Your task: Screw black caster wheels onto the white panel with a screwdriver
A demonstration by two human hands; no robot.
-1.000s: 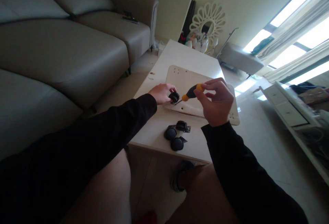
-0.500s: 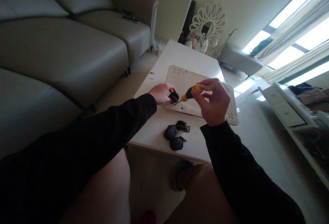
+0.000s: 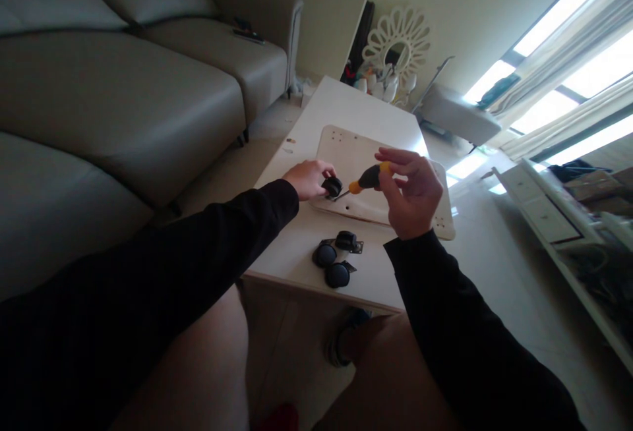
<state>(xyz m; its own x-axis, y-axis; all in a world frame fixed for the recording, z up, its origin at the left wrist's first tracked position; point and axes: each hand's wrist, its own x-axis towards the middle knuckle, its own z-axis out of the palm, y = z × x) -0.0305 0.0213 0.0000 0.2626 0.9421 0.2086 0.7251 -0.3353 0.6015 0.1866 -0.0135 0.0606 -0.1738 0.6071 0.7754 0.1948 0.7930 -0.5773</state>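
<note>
A black caster wheel (image 3: pixel 333 186) sits at the near left corner of a pale board with rounded corners (image 3: pixel 366 154). Fingers of my left hand (image 3: pixel 309 180) are closed around the caster's left side. My right hand (image 3: pixel 411 188) grips the end of a yellow and black screwdriver (image 3: pixel 368 178) between thumb and fingers. The screwdriver slants down to the left, its tip at the caster's mounting plate. Whether a screw is under the tip is too small to tell. Three loose casters with metal plates, one of them a black caster (image 3: pixel 338 275), lie on the table nearer me.
The board rests on a white table (image 3: pixel 277 253). Small items (image 3: pixel 290 145) lie near the table's left edge. A grey sofa (image 3: pixel 163 88) stands to the left, a white cabinet (image 3: pixel 544 207) to the right. Beyond the table is a white petal-framed mirror (image 3: pixel 395 45).
The fingers of my right hand have shifted on the screwdriver's handle, some now more extended. My left hand stays at the caster. The whole view has drifted slightly.
</note>
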